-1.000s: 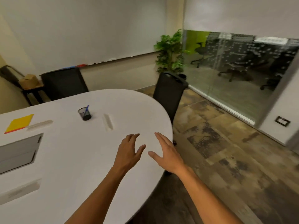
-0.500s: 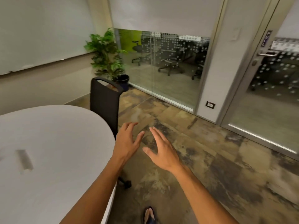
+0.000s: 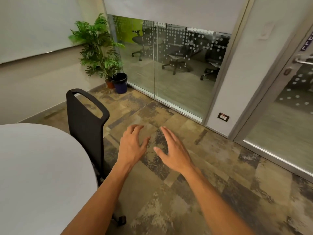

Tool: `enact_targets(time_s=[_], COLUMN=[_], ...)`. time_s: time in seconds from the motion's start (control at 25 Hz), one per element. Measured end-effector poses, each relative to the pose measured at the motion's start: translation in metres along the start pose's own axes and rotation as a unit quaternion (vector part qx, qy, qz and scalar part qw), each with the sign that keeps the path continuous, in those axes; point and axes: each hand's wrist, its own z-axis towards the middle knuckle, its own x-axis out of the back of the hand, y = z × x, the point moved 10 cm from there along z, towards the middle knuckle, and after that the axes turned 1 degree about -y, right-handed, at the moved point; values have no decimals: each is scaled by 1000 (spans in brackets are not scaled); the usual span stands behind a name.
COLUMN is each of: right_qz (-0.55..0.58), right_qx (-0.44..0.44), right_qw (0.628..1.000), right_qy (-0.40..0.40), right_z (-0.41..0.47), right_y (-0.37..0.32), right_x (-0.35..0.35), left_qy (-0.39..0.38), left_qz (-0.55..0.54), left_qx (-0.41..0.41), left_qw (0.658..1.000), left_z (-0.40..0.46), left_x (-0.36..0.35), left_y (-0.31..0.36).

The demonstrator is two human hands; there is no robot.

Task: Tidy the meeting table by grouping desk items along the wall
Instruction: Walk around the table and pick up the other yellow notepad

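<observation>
Only the rounded end of the white meeting table [image 3: 42, 167] shows, at the lower left, and no desk items lie on the part in view. My left hand [image 3: 131, 146] and my right hand [image 3: 174, 153] are held out side by side over the floor, to the right of the table. Both have fingers spread and relaxed, and neither holds anything.
A black office chair [image 3: 84, 126] stands against the table's end, just left of my left hand. A potted plant [image 3: 98, 48] and a dark bin [image 3: 120, 83] sit in the corner. A glass partition [image 3: 169, 65] and a glass door [image 3: 288, 107] run along the right.
My view has swung right, away from the table. The pen cup, yellow pad and other items have left the frame. Both hands stay open and now hover over the floor.
</observation>
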Motion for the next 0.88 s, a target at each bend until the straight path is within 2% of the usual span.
enact_targets(time_s=[0.32, 0.56, 0.72, 0.88], right_qz=[16, 34, 52, 51], right_qx=[72, 128, 163, 186], right_qw=[996, 987, 979, 972], right_qy=[-46, -86, -113, -136], right_z=[172, 297, 387, 484], right_y=[104, 139, 138, 125], right_x=[18, 39, 15, -36], left_qy=[49, 106, 141, 175], left_qz=[4, -6, -6, -3], left_qx=[87, 161, 200, 237], left_qw=[995, 981, 970, 956], left_z=[147, 242, 304, 363], left_x=[-75, -95, -99, -96], left_y=[-9, -21, -72, -159])
